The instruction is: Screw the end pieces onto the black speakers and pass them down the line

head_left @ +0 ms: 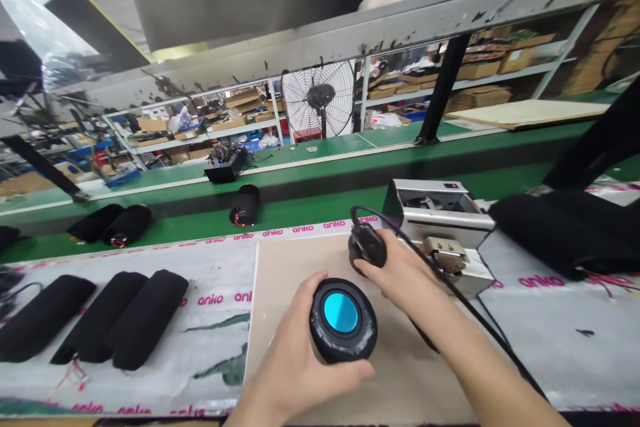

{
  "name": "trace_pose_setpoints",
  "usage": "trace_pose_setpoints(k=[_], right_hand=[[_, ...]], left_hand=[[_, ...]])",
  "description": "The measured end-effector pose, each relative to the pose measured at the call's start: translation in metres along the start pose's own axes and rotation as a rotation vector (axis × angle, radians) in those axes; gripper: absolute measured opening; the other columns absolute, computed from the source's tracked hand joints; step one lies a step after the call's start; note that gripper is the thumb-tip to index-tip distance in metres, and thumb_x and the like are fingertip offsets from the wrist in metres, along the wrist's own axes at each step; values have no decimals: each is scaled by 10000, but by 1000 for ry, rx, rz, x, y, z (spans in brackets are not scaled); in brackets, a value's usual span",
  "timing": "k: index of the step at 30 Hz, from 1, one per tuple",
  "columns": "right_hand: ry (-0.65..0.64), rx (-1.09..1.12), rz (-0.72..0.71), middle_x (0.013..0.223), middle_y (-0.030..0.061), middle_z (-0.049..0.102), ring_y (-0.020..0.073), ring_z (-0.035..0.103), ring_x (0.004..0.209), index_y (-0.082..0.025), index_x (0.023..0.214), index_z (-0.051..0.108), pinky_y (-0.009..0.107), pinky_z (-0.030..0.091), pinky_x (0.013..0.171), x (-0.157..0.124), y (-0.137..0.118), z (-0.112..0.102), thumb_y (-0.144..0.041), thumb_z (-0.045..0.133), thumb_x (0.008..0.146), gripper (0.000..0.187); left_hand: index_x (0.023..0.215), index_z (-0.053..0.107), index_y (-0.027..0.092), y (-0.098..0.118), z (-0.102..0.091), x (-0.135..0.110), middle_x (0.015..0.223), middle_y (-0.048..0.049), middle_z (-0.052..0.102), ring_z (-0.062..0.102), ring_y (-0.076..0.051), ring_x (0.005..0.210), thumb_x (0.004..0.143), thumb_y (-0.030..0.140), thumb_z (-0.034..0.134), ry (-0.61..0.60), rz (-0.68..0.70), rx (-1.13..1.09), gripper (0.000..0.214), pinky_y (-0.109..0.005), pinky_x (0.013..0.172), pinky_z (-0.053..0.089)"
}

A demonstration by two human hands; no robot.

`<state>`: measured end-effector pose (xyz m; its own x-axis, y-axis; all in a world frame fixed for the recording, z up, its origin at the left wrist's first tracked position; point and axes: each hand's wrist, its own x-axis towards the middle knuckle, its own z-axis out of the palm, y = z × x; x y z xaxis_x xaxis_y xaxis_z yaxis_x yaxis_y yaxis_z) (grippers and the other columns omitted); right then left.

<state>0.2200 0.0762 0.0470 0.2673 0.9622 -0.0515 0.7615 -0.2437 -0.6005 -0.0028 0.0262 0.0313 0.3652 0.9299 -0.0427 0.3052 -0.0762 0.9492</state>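
My left hand [305, 347] is closed around a round black part [320, 333] with a shiny blue disc [341, 312] in its middle. The blue face points up toward me, and part of the rim looks glossy. Up and to the right, my right hand [400, 263] grips a black corded tool [367, 247]; its exact kind is hard to make out. From the tool's top a black cable [395, 225] loops over and runs down along my right forearm. Both hands are above a beige board [280, 280].
A metal screw-feeder-like machine [440, 213] stands beyond my right hand. Black fabric-covered cylinders [150, 320] lie at left, and more black pieces [560, 227] at right. A green conveyor belt [310, 193] crosses behind, with a black cylinder [245, 205] on it. Overhead runs a metal shelf edge [320, 47].
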Motion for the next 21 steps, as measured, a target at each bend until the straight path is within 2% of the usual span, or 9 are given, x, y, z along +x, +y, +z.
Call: trace_pose_setpoints(k=[4,7,9,10,12,15,17,21], right_hand=[[-63,120,-16,968,26,774,260,733,682,-297,1556,490,406,599,733,-33,9,-23,-599,774,841,827],[-36,256,-35,1083,58,799,351,771,877,-323,1503,555,467,606,838,-50,13,-33,-644,823,630,968],[-41,306,-23,1153,77,799,405,756,1015,-327,1423,635,502,595,917,-56,8,-35,-605,863,522,970],[-66,300,-28,1143,79,799,412,750,1024,-328,1371,674,502,595,915,-58,4,-35,-571,873,505,921],[-151,252,-79,1105,68,799,389,753,974,-340,1300,722,464,606,851,-61,-5,-33,-500,878,540,792],[-216,262,-182,1219,37,794,356,762,1010,-387,1320,731,391,616,782,-63,-12,-27,-387,875,609,725],[-227,272,-188,1300,26,783,372,760,1076,-409,1359,723,380,627,785,-61,-8,-25,-346,902,607,775],[-277,328,-248,1380,20,759,427,713,1236,-422,1460,691,407,637,935,-49,11,-31,-403,1055,465,1060]], left_hand=[[1574,472,183,-2,-3,5,1677,-241,529,508,-488,1559,644,469,989,-27,94,20,1102,-677,1334,347],[1553,501,217,-1,-2,7,1587,-189,621,618,-439,1450,670,419,992,-36,168,-51,1030,-601,1259,465],[1528,539,241,-1,-2,7,1549,-154,656,653,-415,1405,681,385,997,-46,202,-87,974,-555,1222,507],[1527,548,250,-1,-1,7,1553,-144,656,649,-415,1411,678,369,1003,-47,204,-96,971,-547,1228,504],[1600,489,257,-3,0,7,1605,-147,616,593,-440,1481,640,338,1023,-46,178,-112,1101,-566,1291,441],[1748,225,259,-8,3,6,1658,-168,554,515,-453,1561,606,280,1028,-48,126,-176,1396,-595,1356,342],[1774,95,259,-11,6,5,1643,-179,552,549,-435,1535,625,285,1025,-55,148,-236,1478,-589,1345,361],[1773,75,272,-11,9,5,1627,-195,558,573,-450,1504,574,339,1071,-48,126,-275,1559,-641,1341,335]])
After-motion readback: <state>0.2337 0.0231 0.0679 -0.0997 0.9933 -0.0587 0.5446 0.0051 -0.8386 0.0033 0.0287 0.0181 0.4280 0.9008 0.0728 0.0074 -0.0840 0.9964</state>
